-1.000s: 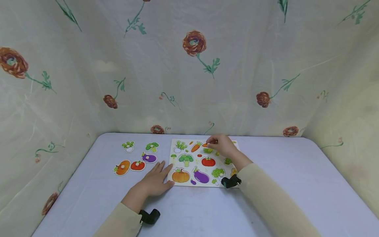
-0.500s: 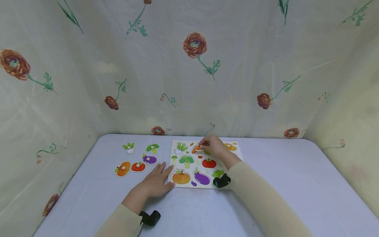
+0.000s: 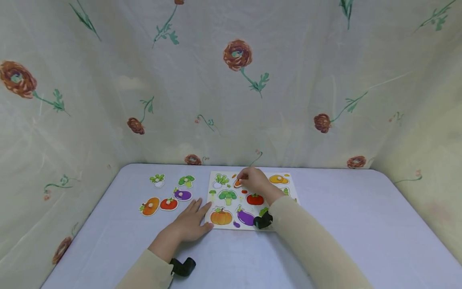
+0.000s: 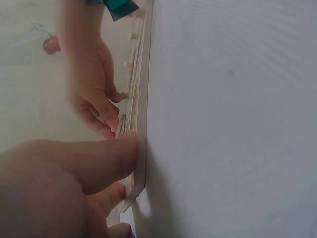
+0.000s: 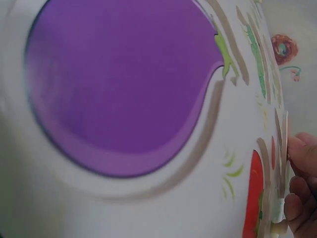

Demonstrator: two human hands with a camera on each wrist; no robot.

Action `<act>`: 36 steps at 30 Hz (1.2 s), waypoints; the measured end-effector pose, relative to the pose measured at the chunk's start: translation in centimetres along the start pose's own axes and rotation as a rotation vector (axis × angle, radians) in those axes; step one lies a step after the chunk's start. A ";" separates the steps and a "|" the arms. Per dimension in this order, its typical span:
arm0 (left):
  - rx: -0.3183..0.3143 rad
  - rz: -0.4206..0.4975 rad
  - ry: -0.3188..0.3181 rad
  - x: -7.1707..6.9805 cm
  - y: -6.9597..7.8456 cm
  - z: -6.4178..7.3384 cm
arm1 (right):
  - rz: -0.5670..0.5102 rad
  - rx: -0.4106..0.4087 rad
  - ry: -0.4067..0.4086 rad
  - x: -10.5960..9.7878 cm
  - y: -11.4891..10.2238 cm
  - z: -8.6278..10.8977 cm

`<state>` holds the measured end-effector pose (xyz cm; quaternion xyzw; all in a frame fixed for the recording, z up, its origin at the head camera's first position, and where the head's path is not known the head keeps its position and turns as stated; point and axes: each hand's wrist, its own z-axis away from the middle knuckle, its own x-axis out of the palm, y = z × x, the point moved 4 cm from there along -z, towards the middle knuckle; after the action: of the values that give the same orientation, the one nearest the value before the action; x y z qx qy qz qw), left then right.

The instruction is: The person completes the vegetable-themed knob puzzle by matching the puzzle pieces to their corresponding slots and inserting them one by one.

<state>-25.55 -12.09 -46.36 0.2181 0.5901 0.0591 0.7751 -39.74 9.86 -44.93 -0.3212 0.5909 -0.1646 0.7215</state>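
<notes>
A vegetable puzzle board (image 3: 207,218) lies on the table, printed with pictures set in recesses. My right hand (image 3: 255,180) is over its back row and pinches an orange carrot puzzle piece (image 3: 237,183) at the board's carrot picture. Edge-on in the right wrist view, the thin piece (image 5: 284,148) is between thumb and fingers. My left hand (image 3: 191,220) rests at the board's left edge with fingers spread; its thumb (image 4: 111,156) presses on the rim in the left wrist view. The right hand and sleeve hide part of the board's middle and right side.
Left of the board lie several knobbed puzzle pieces: a turnip (image 3: 157,180), a broccoli (image 3: 186,181), an eggplant (image 3: 182,194), a tomato (image 3: 168,203) and a pumpkin (image 3: 149,206). A flowered curtain (image 3: 281,100) surrounds the table's back and sides.
My right hand has moved left along the board's back row with the carrot piece, uncovering the yellow picture at the back right. The left hand has kept its place at the board's edge.
</notes>
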 end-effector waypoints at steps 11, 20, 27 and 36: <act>-0.011 -0.006 0.005 0.1 -0.4 0.0 | 0.094 -0.028 0.017 1.0 -0.6 -0.6; 0.002 -0.007 0.007 0.1 -0.3 -0.1 | 0.123 0.001 0.019 1.1 -1.1 -0.4; 0.007 -0.007 0.009 0.3 -0.3 -0.2 | 0.117 0.042 0.016 1.2 -0.9 -0.5; 0.006 -0.003 0.003 0.2 -0.1 0.0 | 0.069 0.013 0.021 0.0 -0.8 0.5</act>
<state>-25.49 -12.09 -46.58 0.2195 0.5917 0.0567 0.7737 -39.18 9.39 -44.34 -0.2942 0.6081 -0.1469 0.7226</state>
